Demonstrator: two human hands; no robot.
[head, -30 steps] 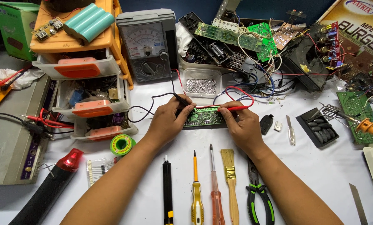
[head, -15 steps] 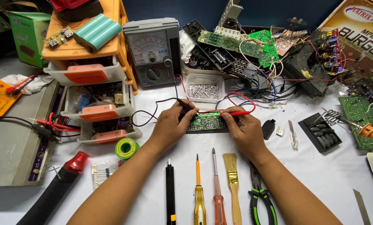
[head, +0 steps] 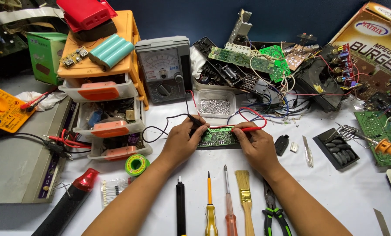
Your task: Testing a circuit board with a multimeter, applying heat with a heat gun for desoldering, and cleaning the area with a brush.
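A small green circuit board (head: 217, 137) lies flat on the white table between my hands. My left hand (head: 180, 142) grips a black test probe (head: 196, 121) whose tip rests on the board's left part. My right hand (head: 257, 146) holds a red test probe (head: 247, 129) lying along the board's top edge. Black and red leads run from the probes back to a grey analog multimeter (head: 164, 70) standing upright behind the board.
A row of tools lies near me: black pen-like tool (head: 180, 209), yellow screwdriver (head: 210, 205), red screwdriver (head: 229, 205), brush (head: 245, 199), green-handled pliers (head: 274, 212). Orange drawer unit (head: 106, 94) at left, clear box of screws (head: 213, 105), piled circuit boards (head: 265, 61) behind, soldering iron (head: 390, 147) at right.
Both hands stay on the board with the probes; only small shifts of the probe tips. The camera view has tilted slightly, so the scene sits a little lower in frame.
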